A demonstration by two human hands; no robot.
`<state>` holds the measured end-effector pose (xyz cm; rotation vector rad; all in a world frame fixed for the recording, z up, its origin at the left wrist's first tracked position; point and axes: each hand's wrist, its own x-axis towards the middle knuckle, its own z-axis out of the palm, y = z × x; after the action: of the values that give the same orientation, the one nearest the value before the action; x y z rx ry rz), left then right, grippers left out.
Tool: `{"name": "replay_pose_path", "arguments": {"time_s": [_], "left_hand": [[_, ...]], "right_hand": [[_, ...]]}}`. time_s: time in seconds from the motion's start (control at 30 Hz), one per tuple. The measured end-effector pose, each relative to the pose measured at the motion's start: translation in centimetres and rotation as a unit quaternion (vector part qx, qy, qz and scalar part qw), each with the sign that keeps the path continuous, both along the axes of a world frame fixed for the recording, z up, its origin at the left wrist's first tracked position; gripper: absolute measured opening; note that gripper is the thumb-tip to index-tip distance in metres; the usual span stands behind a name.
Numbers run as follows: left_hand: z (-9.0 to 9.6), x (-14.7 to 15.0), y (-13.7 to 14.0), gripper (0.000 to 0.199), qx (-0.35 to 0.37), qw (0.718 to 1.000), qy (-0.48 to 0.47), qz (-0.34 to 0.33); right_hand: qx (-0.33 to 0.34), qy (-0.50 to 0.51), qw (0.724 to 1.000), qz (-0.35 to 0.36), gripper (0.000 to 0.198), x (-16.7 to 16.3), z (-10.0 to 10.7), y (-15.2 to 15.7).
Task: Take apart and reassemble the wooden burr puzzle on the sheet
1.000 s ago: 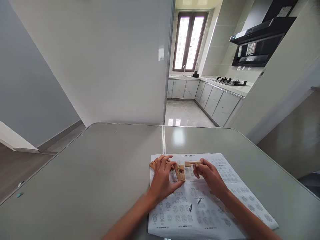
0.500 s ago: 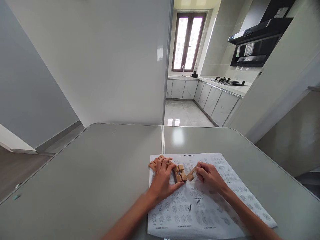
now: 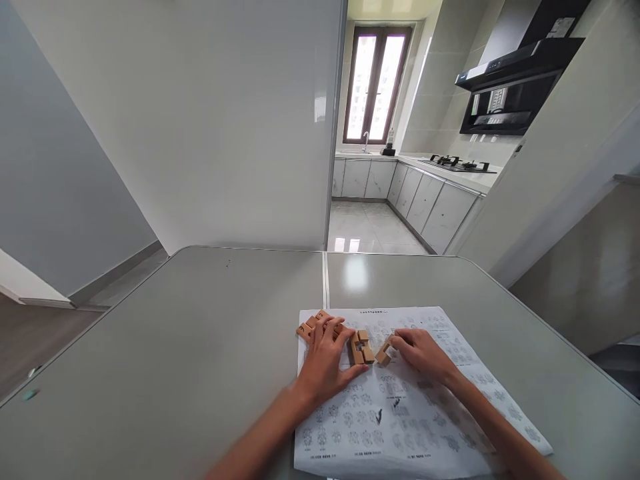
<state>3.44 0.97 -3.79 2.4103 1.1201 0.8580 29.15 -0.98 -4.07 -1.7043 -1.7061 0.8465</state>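
My left hand [image 3: 325, 360] is bent over light wooden puzzle pieces. Its thumb and index finger rest against two ends of a small joined block [image 3: 362, 348] with a gap in its middle, steadying it on the paper. Under and beyond its other fingers lie loose numbered wooden pieces [image 3: 305, 329], partly covered. My right hand [image 3: 420, 350] pinches a notched wooden piece [image 3: 383, 354] by its upper end, just right of the block and apart from it. That piece is tilted, its lower end near or on the paper.
A printed paper sheet [image 3: 360, 427] full of small puzzle diagrams lies beneath both hands. It sits on a grey table [image 3: 210, 360] with a pale seam down the middle. A small greenish object [image 3: 31, 395] is near the table's left edge. Beyond is a kitchen with a stove [image 3: 460, 163].
The notched piece has tilted more upright in my right fingers and shifted slightly. My left hand and the joined block have stayed nearly still.
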Motion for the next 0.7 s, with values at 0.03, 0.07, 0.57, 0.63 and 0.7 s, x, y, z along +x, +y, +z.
{"name": "replay_pose_path", "arguments": {"time_s": [0.03, 0.07, 0.57, 0.63, 0.7], "left_hand": [[-0.1, 0.0, 0.0, 0.063, 0.003, 1.0, 0.0, -0.001], [-0.1, 0.0, 0.0, 0.063, 0.006, 1.0, 0.001, -0.002], [0.1, 0.4, -0.2, 0.062, 0.042, 0.997, 0.061, 0.016], [0.0, 0.4, -0.2, 0.062, 0.043, 0.997, 0.064, 0.018], [-0.2, 0.4, -0.1, 0.063, 0.044, 0.997, 0.066, 0.021]], "right_hand": [[0.006, -0.008, 1.0, 0.002, 0.04, -0.1, -0.1, 0.0], [0.013, -0.017, 1.0, 0.003, 0.043, -0.1, -0.2, 0.1], [0.033, -0.076, 0.996, 0.026, 0.046, -1.8, -0.1, -0.6], [0.031, -0.068, 0.997, 0.037, 0.045, -1.8, 0.0, -0.7], [0.034, -0.063, 0.996, 0.045, 0.044, -1.8, 0.1, -0.7]]}}
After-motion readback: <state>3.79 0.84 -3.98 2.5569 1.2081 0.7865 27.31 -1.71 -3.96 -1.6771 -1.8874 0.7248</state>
